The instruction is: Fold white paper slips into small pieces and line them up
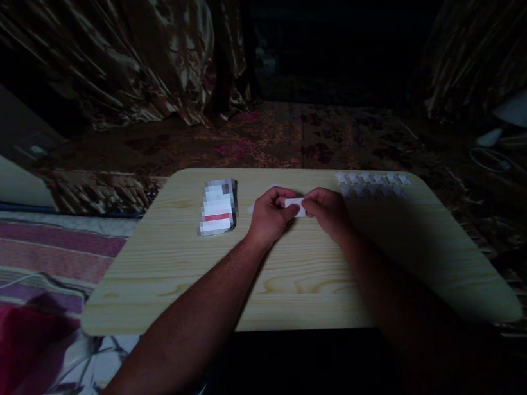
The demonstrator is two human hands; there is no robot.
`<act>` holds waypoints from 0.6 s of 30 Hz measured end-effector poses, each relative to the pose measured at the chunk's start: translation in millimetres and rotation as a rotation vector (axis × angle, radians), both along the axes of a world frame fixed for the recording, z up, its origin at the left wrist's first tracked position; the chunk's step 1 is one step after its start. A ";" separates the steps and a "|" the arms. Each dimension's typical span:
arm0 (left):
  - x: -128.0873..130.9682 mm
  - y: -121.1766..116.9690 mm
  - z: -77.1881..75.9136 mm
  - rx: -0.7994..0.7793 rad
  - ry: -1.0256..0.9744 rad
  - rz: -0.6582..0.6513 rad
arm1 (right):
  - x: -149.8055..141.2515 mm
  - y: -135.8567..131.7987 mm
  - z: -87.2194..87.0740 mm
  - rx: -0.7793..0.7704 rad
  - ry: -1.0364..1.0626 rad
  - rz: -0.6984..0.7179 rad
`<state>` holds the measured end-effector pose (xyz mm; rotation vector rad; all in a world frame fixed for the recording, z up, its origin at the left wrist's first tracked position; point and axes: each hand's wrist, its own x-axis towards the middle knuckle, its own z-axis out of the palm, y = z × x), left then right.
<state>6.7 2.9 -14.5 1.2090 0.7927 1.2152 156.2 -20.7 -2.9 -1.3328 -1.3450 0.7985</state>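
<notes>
Between both hands, above the wooden table (304,283), is a small piece of white paper (294,206) that looks folded. My left hand (273,214) pinches its left side, thumb in front. The fingers of my right hand (326,210) are closed on its right end. Behind my left hand a bit of white paper (251,209) shows on the table, mostly hidden. To the right of my right hand, several small white folded paper pieces (372,180) lie in two rows near the table's far right corner.
A phone-shaped object (219,206), blurred out, with a red band, lies left of my hands. Beyond the table is a ledge with patterned cloth (255,137) under shiny curtains (185,46). At left are a striped bed cover (45,239) and a red bag (13,360). The room is dim.
</notes>
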 end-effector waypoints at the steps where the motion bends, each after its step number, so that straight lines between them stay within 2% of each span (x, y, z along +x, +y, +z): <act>1: -0.1 0.1 -0.3 0.003 -0.001 -0.008 | -0.1 -0.1 0.2 -0.002 0.007 -0.002; 12: 0.1 2.3 -3.0 0.014 0.031 -0.034 | 1.9 -1.4 3.8 0.004 0.017 0.023; 18: -0.5 1.2 -1.2 -0.001 0.034 -0.039 | 2.1 -2.6 3.7 0.003 -0.047 0.010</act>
